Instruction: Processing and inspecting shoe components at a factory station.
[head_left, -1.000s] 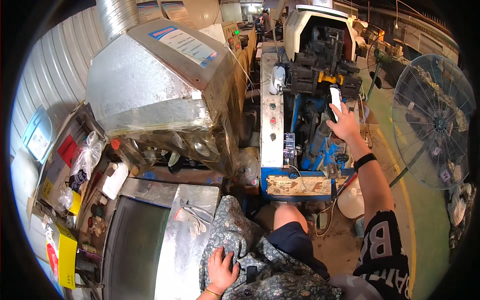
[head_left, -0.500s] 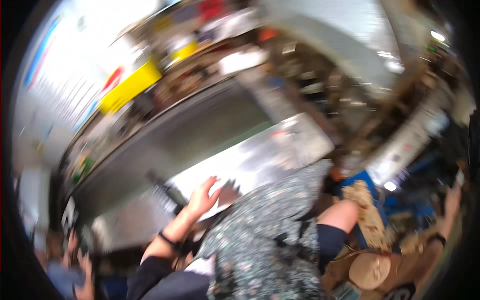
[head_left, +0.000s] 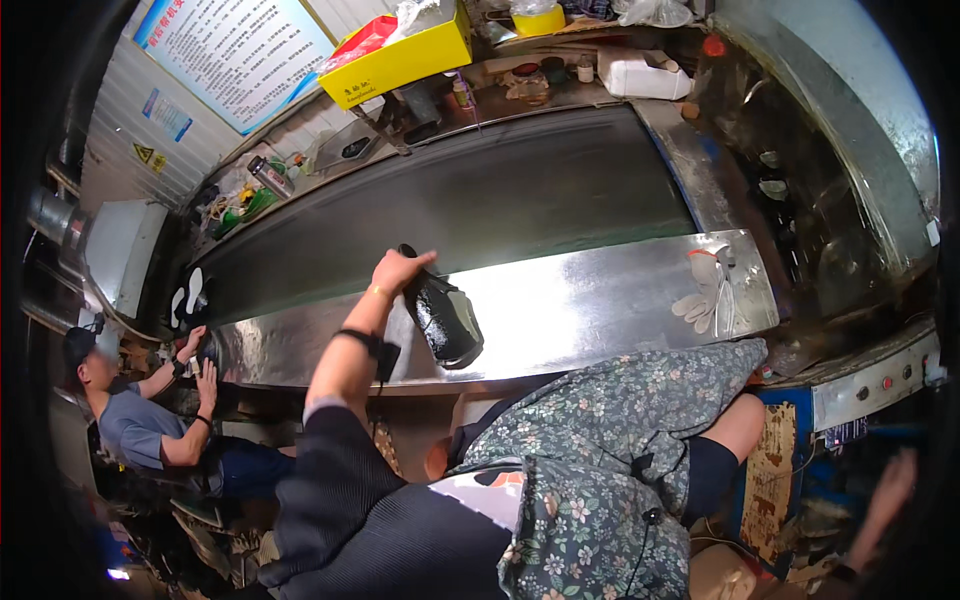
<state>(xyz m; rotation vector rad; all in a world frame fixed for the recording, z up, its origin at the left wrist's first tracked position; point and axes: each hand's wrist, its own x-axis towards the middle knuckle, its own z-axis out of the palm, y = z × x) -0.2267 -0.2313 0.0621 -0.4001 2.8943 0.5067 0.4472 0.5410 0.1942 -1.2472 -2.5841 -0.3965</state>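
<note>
In my left hand [head_left: 400,270] is a glossy black shoe [head_left: 430,315]; the fingers are closed around its upper end. It hangs lengthwise over a shiny metal ledge [head_left: 560,300], its wider end low toward my side. Whether that end touches the metal I cannot tell. At the far right, beside blue equipment, my right hand [head_left: 890,485] is smeared by motion. Its fingers do not show clearly, nor whether they hold anything. Beyond the ledge runs a wide dark belt [head_left: 480,200]. A pale work glove [head_left: 712,290] with an orange edge lies at the ledge's right end.
At the left, a co-worker [head_left: 150,430] reaches toward dark shoes with white soles [head_left: 185,300]. A yellow box [head_left: 400,60], a white container [head_left: 640,75] and a flask [head_left: 270,177] stand behind the belt. A button panel [head_left: 880,385] is at right.
My left hand was over the ledge with fingers apart; now it holds the black shoe. The view has turned and steadied. My right hand has moved down a little.
</note>
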